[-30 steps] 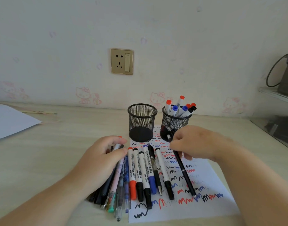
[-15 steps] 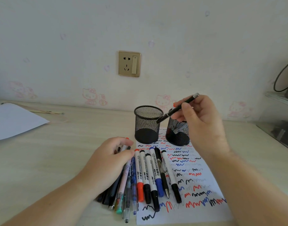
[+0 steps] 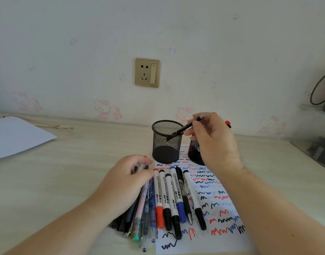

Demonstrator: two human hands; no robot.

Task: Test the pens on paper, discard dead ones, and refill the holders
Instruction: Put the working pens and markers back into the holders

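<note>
The pale wood-grain bench [image 3: 69, 173] fills the lower half of the frame, running back to the wall. On it, lower centre-right, lies a scribbled test paper [image 3: 209, 242]. 2 black mesh holders stand at that paper's far end: the left holder [image 3: 166, 144] is in full view, the right holder [image 3: 195, 153] partly hidden. A row of pens [image 3: 169, 199] lies across the paper's left edge and the bare bench. A white sheet [image 3: 14, 135] lies at the left edge of the frame, a thin stick [image 3: 53, 126] just behind it.

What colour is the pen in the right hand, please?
Black, seen in the head view: the pen the right hand holds.
</note>
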